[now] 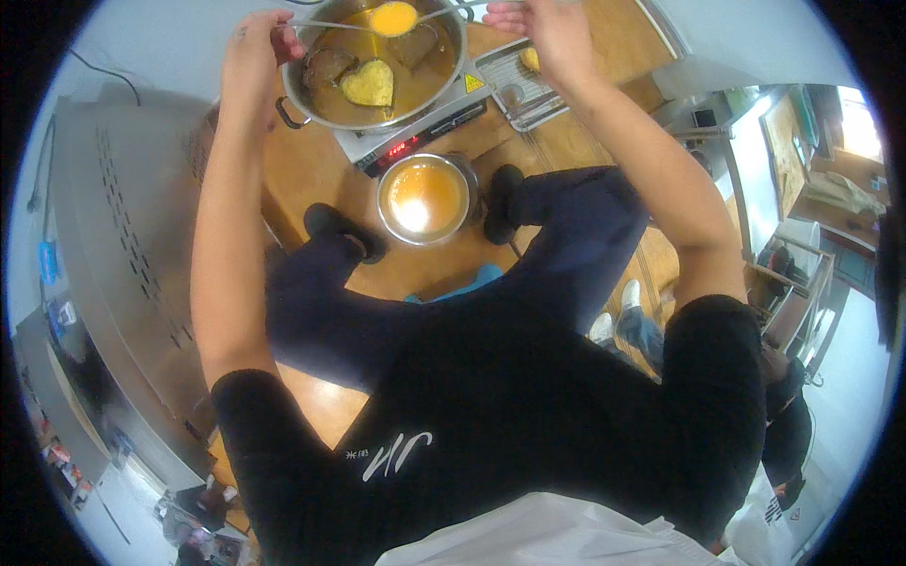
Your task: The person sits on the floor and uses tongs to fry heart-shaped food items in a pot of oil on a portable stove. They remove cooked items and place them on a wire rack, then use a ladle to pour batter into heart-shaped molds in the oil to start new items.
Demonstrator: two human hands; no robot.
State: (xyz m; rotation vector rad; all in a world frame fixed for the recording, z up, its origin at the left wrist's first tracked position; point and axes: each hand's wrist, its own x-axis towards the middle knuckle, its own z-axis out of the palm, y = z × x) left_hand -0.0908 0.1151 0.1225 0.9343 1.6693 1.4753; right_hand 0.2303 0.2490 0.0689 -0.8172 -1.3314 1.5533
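My left hand [263, 41] grips a thin metal handle [329, 25] that reaches over the left side of a large metal pot [289, 99]. In my right hand [548, 32] is a ladle handle [449, 8], partly hidden by the hand. A round bowl of orange-yellow liquid [393, 18] sits at the inner ends of both handles; which handle carries it is hard to tell. Below it, a yellow heart-shaped piece [368, 83] lies in the pot's brown liquid [417, 81]. Darker shapes, one on the left [329, 67] and one on the right [414, 46], show beside it.
The pot stands on an electric cooktop [354, 145] with a lit red display. A metal bowl of orange liquid [425, 198] stands between my feet. To the right lies a metal tray [524, 106]. Another person's legs [637, 325] and a second person [789, 424] appear at right.
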